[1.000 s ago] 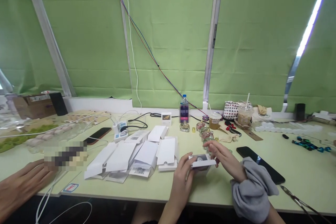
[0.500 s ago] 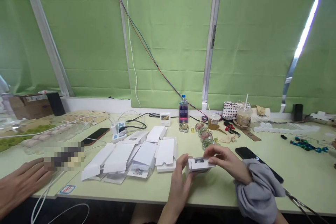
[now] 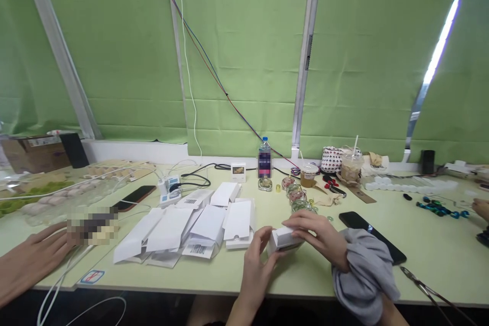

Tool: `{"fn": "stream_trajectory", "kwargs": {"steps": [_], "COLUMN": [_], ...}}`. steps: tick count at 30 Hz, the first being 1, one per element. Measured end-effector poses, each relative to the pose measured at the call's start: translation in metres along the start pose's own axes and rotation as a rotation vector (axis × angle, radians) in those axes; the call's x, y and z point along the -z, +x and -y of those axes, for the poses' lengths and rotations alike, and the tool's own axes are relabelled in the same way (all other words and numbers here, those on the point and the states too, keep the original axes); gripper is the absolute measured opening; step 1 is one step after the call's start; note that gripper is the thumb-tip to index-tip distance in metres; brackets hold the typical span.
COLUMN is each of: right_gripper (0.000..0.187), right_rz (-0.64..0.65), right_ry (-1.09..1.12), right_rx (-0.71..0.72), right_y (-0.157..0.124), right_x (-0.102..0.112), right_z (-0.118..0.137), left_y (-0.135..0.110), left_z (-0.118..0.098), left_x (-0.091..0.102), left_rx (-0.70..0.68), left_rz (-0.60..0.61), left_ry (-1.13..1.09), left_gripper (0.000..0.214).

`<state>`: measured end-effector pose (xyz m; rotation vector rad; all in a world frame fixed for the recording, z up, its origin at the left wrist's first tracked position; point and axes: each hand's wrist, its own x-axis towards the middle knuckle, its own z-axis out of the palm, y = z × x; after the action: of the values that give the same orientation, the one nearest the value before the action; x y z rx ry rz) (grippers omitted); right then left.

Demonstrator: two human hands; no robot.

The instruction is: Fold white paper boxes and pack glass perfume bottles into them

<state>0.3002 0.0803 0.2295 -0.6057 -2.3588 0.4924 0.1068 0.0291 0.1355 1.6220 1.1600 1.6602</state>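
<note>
A small white cardboard box (image 3: pixel 281 238) is held just above the table's front edge. My left hand (image 3: pixel 256 260) grips it from the left, with the thumb at the near side and the fingers at the far side. My right hand (image 3: pixel 319 234) presses its fingers over the box top, where a white flap lies across the opening; its fingertips partly hide the flap. A grey scrunchie (image 3: pixel 362 270) circles my right wrist. To the left lies a pile of white flat boxes (image 3: pixel 206 221), some with barcodes.
Coiled beaded pieces (image 3: pixel 296 196), a bottle (image 3: pixel 265 160) and drink cups (image 3: pixel 308 175) stand behind. A phone (image 3: pixel 372 237) and pliers (image 3: pixel 424 285) lie right. Another person's hand (image 3: pixel 42 260) rests at left beside cables; another hand (image 3: pixel 480 209) shows at the right edge.
The box's top, open before with its inside showing, is now covered by the white flap. My right hand has moved slightly left over it. The whole view has shifted a little.
</note>
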Motion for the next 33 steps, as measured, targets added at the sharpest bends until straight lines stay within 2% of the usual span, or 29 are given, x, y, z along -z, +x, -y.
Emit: {"fn": "stream_trajectory", "kwargs": {"steps": [3,7,10,14,21,26,33], "right_gripper": [0.027,0.023,0.025,0.029,0.032,0.032,0.033], "right_rz": [-0.014,-0.05,-0.013,-0.005,-0.079,-0.073,-0.088], "right_ry": [-0.05,-0.04,-0.013,-0.019,-0.011,-0.08,-0.123], "right_rx": [0.02,0.003,0.007,0.021,0.014,0.021,0.028], "right_y": [0.0,0.001,0.001,0.002,0.001,0.002,0.002], "right_x": [-0.002,-0.002,-0.001,-0.001,-0.007,-0.009,-0.01], "right_z": [-0.002,-0.001,0.001,0.001,0.0,-0.002,-0.002], "left_y": [-0.002,-0.004,-0.004,-0.004,-0.006,-0.008,-0.006], "left_z": [0.003,0.003,0.001,-0.002,0.006,0.013,0.012], "left_x": [0.0,0.002,0.004,0.004,0.004,0.005,0.006], "left_rx": [-0.037,-0.204,-0.283,-0.287,-0.27,-0.207,-0.219], "left_rz": [-0.009,0.013,0.042,0.038,0.011,0.049,0.05], "left_ry": [0.036,0.186,0.275,0.291,0.261,0.242,0.222], "left_gripper": [0.039,0.033,0.031,0.029,0.033,0.032,0.033]}}
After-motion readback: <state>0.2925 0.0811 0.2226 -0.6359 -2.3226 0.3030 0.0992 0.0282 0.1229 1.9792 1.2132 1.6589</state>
